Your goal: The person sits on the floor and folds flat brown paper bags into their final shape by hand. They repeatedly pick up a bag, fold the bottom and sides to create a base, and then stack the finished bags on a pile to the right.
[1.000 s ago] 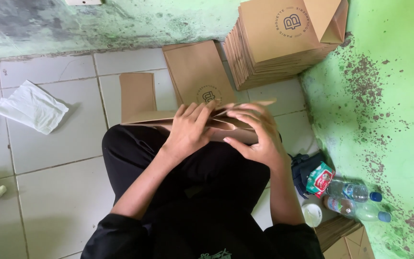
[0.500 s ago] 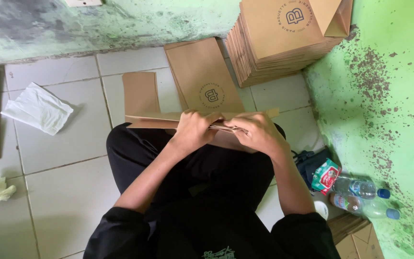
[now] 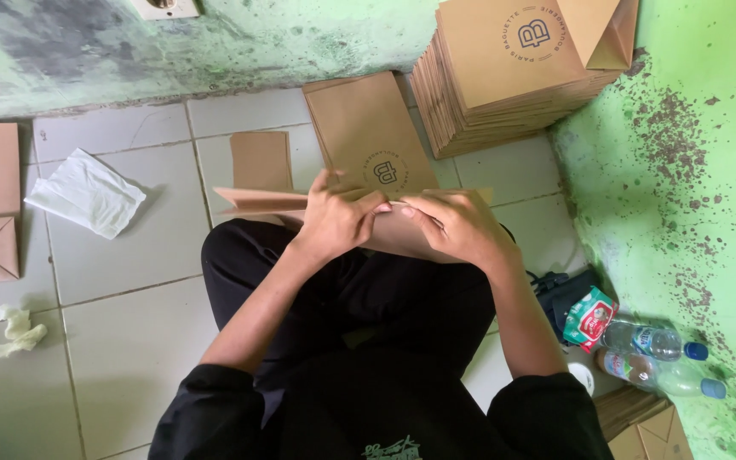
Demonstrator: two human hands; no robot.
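A: Head view, item one: brown paper bag (image 3: 257,201), flat, held above the person's lap, over the tiled floor (image 3: 129,281).
B: Hands?
A: Left hand (image 3: 334,223) and right hand (image 3: 453,226), both clamped on the bag's upper edge, fingertips nearly meeting.
B: Surroundings?
A: Stack of finished bags (image 3: 513,77) at the wall; single printed bag (image 3: 368,136) beyond the hands; two plastic bottles (image 3: 653,358) at the right.

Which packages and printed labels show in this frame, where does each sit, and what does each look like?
Brown paper bag: flat, held by the left hand and right hand over the lap.
Loose bag: flat on the tiles, round dark emblem.
Bag stack: top right corner, brown, round dark emblem.
Snack packet: lower right, red, white and green.
Two bottles: clear plastic, blue caps, beside the packet.
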